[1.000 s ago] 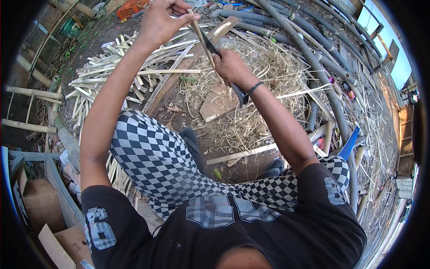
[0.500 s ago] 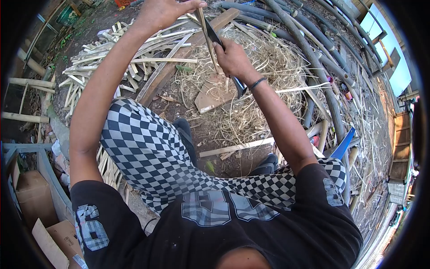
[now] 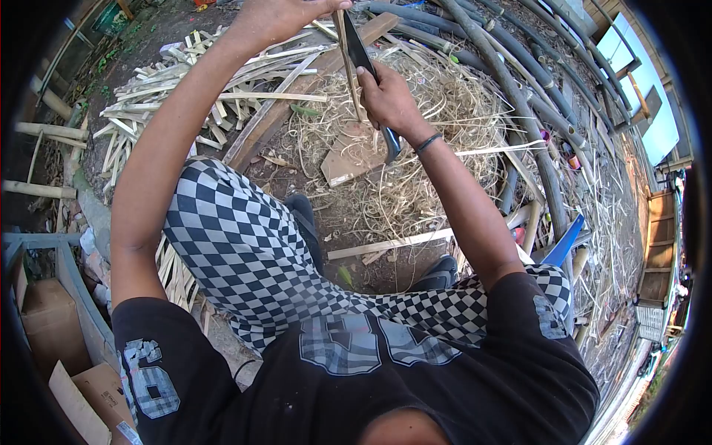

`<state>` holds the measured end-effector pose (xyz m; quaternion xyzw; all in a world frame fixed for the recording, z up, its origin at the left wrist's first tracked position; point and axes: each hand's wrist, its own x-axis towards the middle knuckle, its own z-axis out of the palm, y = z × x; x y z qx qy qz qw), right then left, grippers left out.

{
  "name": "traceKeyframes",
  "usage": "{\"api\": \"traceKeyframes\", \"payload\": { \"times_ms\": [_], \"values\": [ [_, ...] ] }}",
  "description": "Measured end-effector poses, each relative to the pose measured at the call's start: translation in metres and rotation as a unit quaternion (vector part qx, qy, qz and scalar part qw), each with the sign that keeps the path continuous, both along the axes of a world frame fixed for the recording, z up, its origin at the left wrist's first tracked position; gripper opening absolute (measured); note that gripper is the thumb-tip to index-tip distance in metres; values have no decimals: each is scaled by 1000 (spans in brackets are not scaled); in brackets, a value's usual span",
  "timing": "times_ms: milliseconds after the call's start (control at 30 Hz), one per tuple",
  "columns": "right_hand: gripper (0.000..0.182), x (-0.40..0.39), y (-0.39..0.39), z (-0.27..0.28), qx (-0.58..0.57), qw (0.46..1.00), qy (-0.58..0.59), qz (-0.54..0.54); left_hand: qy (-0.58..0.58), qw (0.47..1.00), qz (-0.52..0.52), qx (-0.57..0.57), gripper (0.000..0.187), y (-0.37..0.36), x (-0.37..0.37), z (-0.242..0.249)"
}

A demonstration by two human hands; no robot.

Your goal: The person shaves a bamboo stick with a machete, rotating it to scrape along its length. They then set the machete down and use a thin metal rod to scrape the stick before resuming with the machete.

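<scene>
At the top of the view, my left hand [image 3: 280, 16] pinches the upper end of a thin bamboo strip [image 3: 348, 70]. The strip slants down, its lower end over a flat brown board [image 3: 343, 165] on the ground. My right hand [image 3: 389, 100] is wrapped round a large knife, whose dark blade [image 3: 358, 49] points up and away from me alongside the strip. Below that hand, the curved end of the knife's handle [image 3: 392, 148] sticks out. Curly bamboo shavings [image 3: 437, 178] lie heaped around the board.
Cut bamboo strips [image 3: 159, 96] are piled at the left, beside a long wooden beam [image 3: 271, 126]. Dark poles [image 3: 512, 96] lie at the upper right. A blue saw-like blade [image 3: 565, 241] is near my right knee. Cardboard boxes [image 3: 52, 326] stand at the lower left.
Both hands have shifted slightly, my left one up and to the right. The knife blade now stands a little more upright beside the strip. Both grips are unchanged.
</scene>
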<state>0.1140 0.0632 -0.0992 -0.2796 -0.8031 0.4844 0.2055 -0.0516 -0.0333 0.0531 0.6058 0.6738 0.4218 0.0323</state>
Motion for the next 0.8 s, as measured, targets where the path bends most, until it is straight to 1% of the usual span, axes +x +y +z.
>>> {"api": "traceKeyframes", "payload": {
  "times_ms": [33,67,133,167,200,300,333,367,433,467,500,567,600,633,667,700,733,767,800],
  "values": [
    [29,-3,1,2,46,998,42,-4,0,1000,0,1,24,0,1,0],
    [31,-5,-4,0,71,996,52,-27,15,1000,9,9,26,0,2,0],
    [28,-13,-4,-39,61,996,52,-28,29,999,16,15,27,0,-1,-3],
    [30,-15,-3,-50,56,997,54,-27,64,996,53,23,29,1,-11,-8],
    [31,-15,-2,-43,24,999,25,-12,101,990,91,35,31,2,-19,-7],
    [31,-10,1,-11,62,997,42,9,128,988,72,43,32,-3,-19,-2],
    [31,-9,-1,-4,157,984,86,5,94,992,80,25,32,-2,-16,-3],
    [31,-10,-5,-16,149,986,76,7,120,989,79,44,31,-3,-12,-5],
    [30,-16,-8,-41,138,989,31,-44,28,997,76,-11,28,-4,-3,1],
    [29,-14,-9,-51,-9,999,-19,-24,32,996,77,-7,28,-6,-8,0],
    [29,-14,-8,-41,-3,1000,-12,-23,36,997,69,3,28,-10,-11,1],
    [29,-11,-3,-24,27,998,-55,5,40,997,58,16,27,-5,-20,1],
    [28,-2,-9,3,-24,997,-69,15,44,997,71,4,27,-7,-16,4],
    [28,-7,-4,-6,-27,997,-72,13,43,995,84,-12,27,-8,-14,1],
    [29,-15,1,-21,74,997,8,3,-26,999,43,17,28,-3,-21,-7],
    [30,-17,0,-37,172,981,88,-4,-41,999,24,15,26,-4,-21,-8],
    [30,-14,-6,-49,145,989,41,-14,16,999,46,12,27,-6,-19,-8],
    [30,-11,-7,-55,147,988,44,-11,79,994,69,16,27,-7,-18,-3],
    [30,-6,-10,-56,47,999,-13,-7,90,993,80,11,27,-8,-20,-3]
  ]
}}
